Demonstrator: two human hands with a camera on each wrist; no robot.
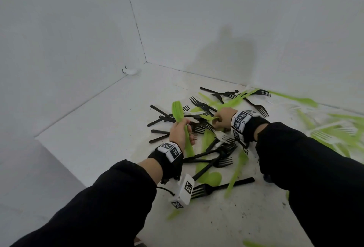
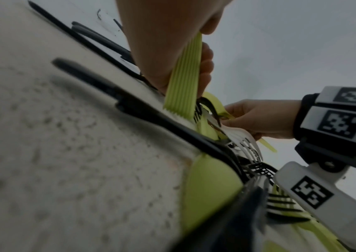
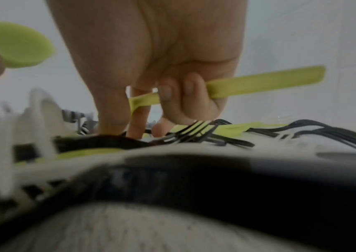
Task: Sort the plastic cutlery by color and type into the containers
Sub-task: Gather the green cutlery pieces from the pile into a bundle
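My left hand (image 1: pixel 180 130) grips a stack of green spoons (image 1: pixel 176 109), bowls pointing up; their ribbed handles (image 2: pixel 183 81) show stacked in the left wrist view. My right hand (image 1: pixel 223 118) is low over the pile and curls round a green utensil (image 1: pixel 234 102). Its handle (image 3: pixel 265 81) sticks out past the fingers (image 3: pixel 189 95), and I cannot tell its type. Both hands are over a mixed heap of black forks (image 1: pixel 220 158), green spoons (image 1: pixel 211 177) and a white fork (image 1: pixel 223 137) on the white table (image 1: pixel 98 128). No container is in view.
White walls (image 1: pixel 78 30) close the table in at the back and left, meeting in a corner. More green and white cutlery (image 1: pixel 334 128) lies blurred at the right. The table's front-left edge (image 1: pixel 59 156) drops off near my left forearm.
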